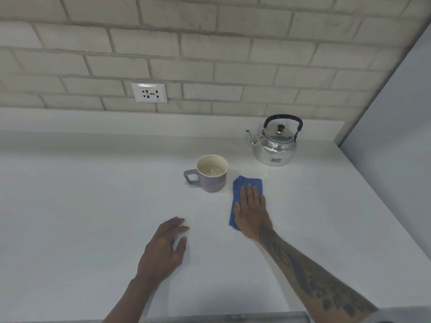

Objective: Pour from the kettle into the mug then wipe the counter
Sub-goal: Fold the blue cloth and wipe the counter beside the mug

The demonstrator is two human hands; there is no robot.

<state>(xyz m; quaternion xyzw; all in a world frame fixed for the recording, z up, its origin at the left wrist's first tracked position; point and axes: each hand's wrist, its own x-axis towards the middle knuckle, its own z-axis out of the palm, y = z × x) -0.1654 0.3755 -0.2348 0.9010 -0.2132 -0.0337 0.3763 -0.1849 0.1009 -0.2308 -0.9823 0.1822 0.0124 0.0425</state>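
Observation:
A shiny metal kettle (275,142) with a black handle stands upright at the back right of the white counter (93,206), spout pointing left. A purple mug (211,173) with pale liquid inside stands left of it, handle to the left. A folded blue cloth (245,186) lies flat just right of the mug. My right hand (251,210) presses flat on the cloth, fingers together and extended. My left hand (166,245) rests on the counter in front of the mug, fingers loosely curled, holding nothing.
A brick-tile wall runs behind the counter with a white power outlet (149,92) on it. A grey panel (396,113) borders the counter on the right. The counter's front edge (221,317) is at the bottom of the view.

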